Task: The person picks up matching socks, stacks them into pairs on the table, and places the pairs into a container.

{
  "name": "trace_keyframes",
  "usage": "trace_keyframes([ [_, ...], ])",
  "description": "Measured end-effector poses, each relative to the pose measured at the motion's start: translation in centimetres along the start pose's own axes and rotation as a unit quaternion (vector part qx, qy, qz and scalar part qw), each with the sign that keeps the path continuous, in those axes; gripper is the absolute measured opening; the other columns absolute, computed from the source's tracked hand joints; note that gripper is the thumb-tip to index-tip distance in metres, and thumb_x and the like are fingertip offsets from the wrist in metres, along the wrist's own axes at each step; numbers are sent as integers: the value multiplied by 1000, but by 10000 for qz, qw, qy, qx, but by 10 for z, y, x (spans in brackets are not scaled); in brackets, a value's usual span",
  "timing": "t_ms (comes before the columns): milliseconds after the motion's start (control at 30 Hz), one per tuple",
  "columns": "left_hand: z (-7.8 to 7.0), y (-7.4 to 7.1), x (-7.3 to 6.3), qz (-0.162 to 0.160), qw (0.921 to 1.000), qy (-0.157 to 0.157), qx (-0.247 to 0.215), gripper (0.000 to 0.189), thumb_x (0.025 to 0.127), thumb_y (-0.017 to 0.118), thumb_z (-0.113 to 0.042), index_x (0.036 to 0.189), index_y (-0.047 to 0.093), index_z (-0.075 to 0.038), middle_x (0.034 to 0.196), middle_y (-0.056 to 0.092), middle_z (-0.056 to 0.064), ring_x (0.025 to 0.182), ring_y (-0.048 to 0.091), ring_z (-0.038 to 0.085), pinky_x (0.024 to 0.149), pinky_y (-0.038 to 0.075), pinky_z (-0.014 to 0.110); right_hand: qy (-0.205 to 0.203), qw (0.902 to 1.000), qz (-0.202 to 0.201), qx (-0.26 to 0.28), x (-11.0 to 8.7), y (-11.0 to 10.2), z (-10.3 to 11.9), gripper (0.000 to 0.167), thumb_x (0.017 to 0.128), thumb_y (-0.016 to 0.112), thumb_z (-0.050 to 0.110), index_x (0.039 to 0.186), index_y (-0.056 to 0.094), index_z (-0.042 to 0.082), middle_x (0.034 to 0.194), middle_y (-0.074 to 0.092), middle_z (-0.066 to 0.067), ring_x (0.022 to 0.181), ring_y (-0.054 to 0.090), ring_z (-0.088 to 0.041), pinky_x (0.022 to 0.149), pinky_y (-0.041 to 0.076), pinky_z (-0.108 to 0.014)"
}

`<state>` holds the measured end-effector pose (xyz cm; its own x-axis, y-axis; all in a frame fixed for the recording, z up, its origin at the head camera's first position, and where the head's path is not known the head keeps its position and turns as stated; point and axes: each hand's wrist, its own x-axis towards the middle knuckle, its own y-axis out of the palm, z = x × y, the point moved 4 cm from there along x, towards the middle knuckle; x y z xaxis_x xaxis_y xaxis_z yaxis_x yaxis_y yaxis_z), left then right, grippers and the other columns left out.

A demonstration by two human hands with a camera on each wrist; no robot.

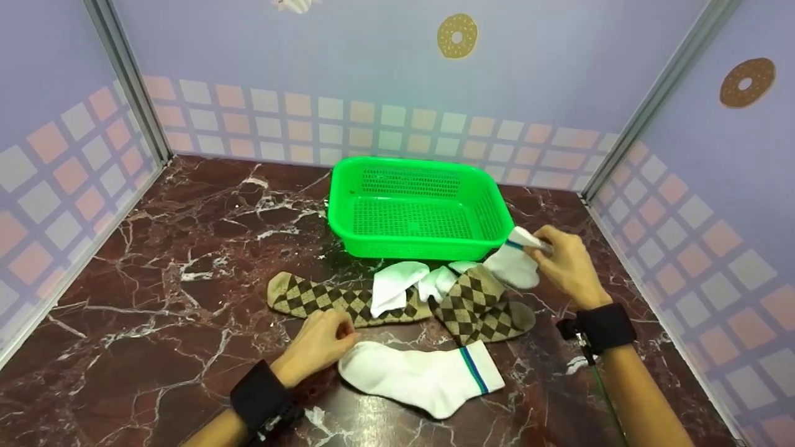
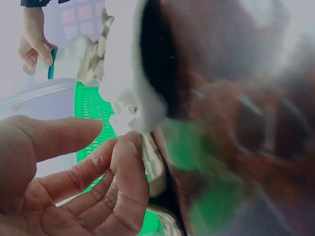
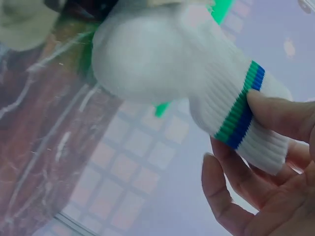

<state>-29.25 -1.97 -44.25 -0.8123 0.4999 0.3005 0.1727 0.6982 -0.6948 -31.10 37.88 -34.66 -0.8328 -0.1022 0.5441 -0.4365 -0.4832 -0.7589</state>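
My right hand [image 1: 568, 264] pinches the cuff of a white sock [image 1: 514, 264] beside the basket's front right corner. Blue and green stripes on that sock [image 3: 152, 59] show in the right wrist view, with thumb and fingers on either side of the cuff. My left hand [image 1: 320, 338] has loosely bent fingers and holds nothing. It is at the toe of another white sock [image 1: 410, 372], which lies flat in front with its striped cuff to the right. Behind it lie a brown argyle sock [image 1: 317, 298], a second, crumpled argyle sock [image 1: 475, 304] and a bunched white sock [image 1: 397, 279].
A green plastic basket [image 1: 348, 248] stands behind the socks, with nothing in it. The dark red marbled table [image 1: 205, 248] is enclosed at the back and sides by lilac panels [image 1: 298, 56] with metal corner posts [image 1: 652, 99].
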Motion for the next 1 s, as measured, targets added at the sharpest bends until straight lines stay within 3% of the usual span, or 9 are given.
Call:
trace_keyframes([
  [233,-17,9,16,-121,9995,288,-84,9,81,68,-3,74,65,-7,67,60,-2,57,49,9,52,43,25,-348,9959,-839,-30,11,-14,16,16,80,74,-5,90,63,-2,79,67,-11,60,49,-18,56,36,-23],
  [433,-29,16,26,-147,9989,343,-298,8,84,68,-6,76,65,-6,70,63,0,59,55,11,55,48,25,-617,9922,-1073,-132,12,-19,36,17,80,75,-4,90,62,-1,80,68,-11,62,51,-19,59,37,-28],
  [533,-32,18,30,-289,9982,404,-336,4,84,68,-7,86,65,-4,77,65,3,64,59,15,58,50,26,-852,9894,-1163,-163,11,-22,53,17,80,75,-3,90,62,-1,80,68,-11,63,53,-18,59,38,-29],
  [767,-38,19,34,-547,9961,504,-475,44,85,69,-17,122,56,2,108,62,18,95,59,34,78,50,45,-1428,9797,-1402,83,5,-29,102,17,80,75,-4,90,62,-1,79,66,-8,57,49,-16,54,36,-23],
  [900,-40,20,36,-541,9957,398,-630,59,84,71,-25,134,49,0,121,57,20,107,55,35,86,47,52,-1571,9747,-1453,644,-1,-32,124,18,78,76,-5,90,63,0,80,67,-7,61,52,-12,56,38,-19],
  [1000,-41,22,38,-507,9932,443,-948,63,84,72,-26,136,47,-2,122,57,19,108,56,35,86,47,51,-1552,9716,-1339,1185,-5,-32,136,21,77,75,-8,92,64,1,83,68,-6,66,56,-10,60,41,-18],
])
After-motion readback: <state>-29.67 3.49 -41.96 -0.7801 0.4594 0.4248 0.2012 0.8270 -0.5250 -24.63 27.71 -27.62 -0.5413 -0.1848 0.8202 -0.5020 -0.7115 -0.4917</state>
